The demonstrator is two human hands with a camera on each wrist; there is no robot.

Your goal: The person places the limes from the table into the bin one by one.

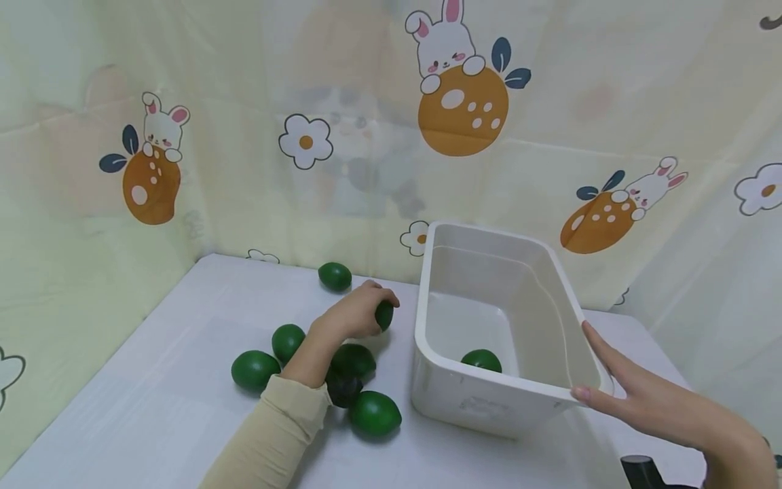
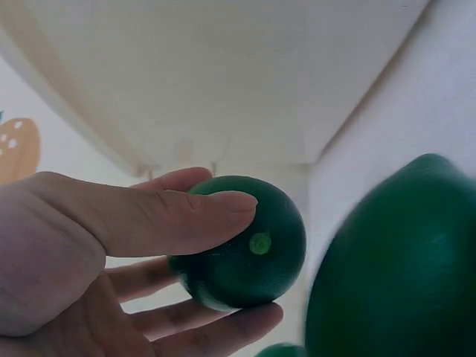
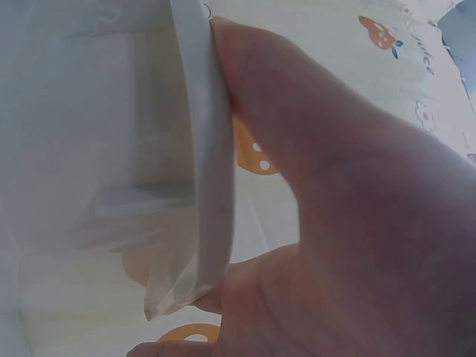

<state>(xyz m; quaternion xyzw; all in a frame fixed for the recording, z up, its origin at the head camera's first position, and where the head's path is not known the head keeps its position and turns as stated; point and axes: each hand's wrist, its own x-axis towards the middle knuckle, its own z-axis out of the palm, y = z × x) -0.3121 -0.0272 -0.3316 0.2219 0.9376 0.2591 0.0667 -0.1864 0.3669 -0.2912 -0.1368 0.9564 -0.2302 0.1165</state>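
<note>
While my left hand (image 1: 357, 311) pinches a glossy dark-green lemon-shaped fruit (image 1: 384, 316) beside the white plastic bin (image 1: 458, 402), my spread right hand (image 1: 643, 399) braces its rim (image 1: 507, 379), lower grip unclear. Fruit likely light, firm, slippery; hold its middle.

"Where does the head camera look from?"

"From above the near side of the tabletop (image 1: 183, 353), forward and down, far enough back to include its far left corner and the printed cloth (image 1: 244, 170) beyond the far edge."

"And the left wrist one?"

"Very near, facing along the left hand (image 1: 357, 309) toward its fingers, so the green fruit (image 2: 260, 279) there looms large. The head view shares that hand and fruit, smaller."

"The right?"

"Close against the right hand (image 1: 654, 404), facing the rim (image 3: 212, 149) of the white bin (image 1: 452, 401), toward the tabletop's right edge. The head view shares both, from above."
</note>
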